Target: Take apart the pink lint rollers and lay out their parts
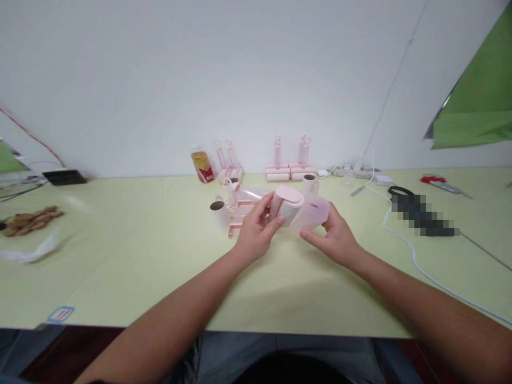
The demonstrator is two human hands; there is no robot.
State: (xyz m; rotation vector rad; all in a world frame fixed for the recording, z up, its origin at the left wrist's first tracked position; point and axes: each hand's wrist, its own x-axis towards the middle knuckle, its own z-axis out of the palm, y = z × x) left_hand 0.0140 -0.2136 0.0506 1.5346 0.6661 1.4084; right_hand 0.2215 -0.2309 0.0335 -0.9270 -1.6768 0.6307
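My left hand (pixel 254 230) is closed around a lint roller (pixel 288 197) with a pink oval end cap and a white roll, tilted above the table. A translucent pink plastic cover (pixel 316 212) is pinched between the thumb and fingers of my right hand (pixel 340 238), right beside the roller. Behind and left of my hands lie pink plastic frames (pixel 236 229) and a clear tube (pixel 252 195). One white sticky roll (pixel 220 217) with a brown core stands at their left. Another white roll (pixel 309 184) shows just behind the cover, partly hidden.
Along the wall stand several pink lint rollers with upright handles (pixel 277 154) and a bottle of yellow liquid (pixel 202 165). To the right are a power strip (pixel 356 172), a white cable (pixel 412 250) and a red-handled tool (pixel 440 183). Brown lumpy pieces (pixel 32 221) lie far left.
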